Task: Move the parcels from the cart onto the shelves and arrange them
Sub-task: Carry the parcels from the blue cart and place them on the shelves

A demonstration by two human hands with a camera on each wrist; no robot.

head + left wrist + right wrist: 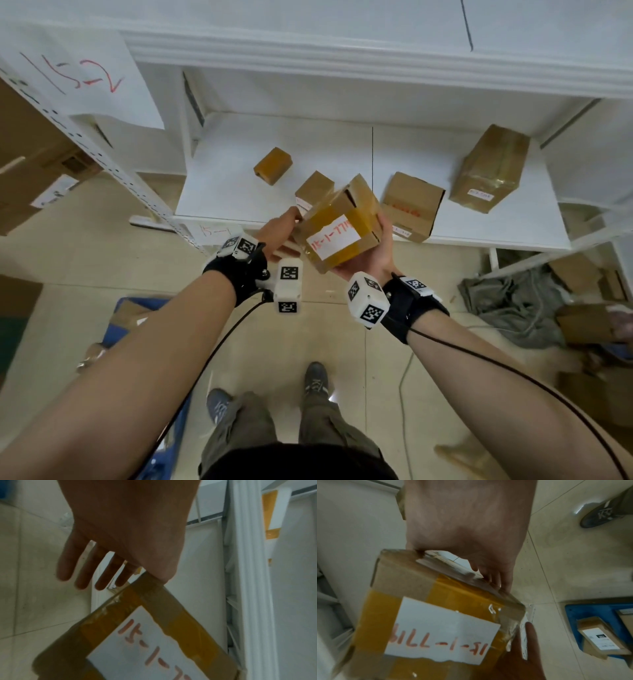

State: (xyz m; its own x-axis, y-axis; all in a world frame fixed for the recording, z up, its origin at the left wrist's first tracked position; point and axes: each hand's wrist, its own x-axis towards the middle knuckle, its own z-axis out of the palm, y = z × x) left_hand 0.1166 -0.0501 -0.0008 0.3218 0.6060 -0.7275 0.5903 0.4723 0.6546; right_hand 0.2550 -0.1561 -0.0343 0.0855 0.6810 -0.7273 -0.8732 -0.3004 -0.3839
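Four cardboard boxes [412, 205] already sit on the white shelf [239, 192], just past the hands. A fifth, the taped box with the paper label [337, 229], is up in the air in front of that shelf; the right hand [368, 253] curls under it, and the left hand [277, 233] touches its side with straight fingers. More parcels [597, 635] wait on the blue cart [573, 609] behind the hands, so much work is likely left.

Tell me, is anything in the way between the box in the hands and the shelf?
Partly. A small box sits on the shelf right behind the held parcel. Bare shelf shows on its left.
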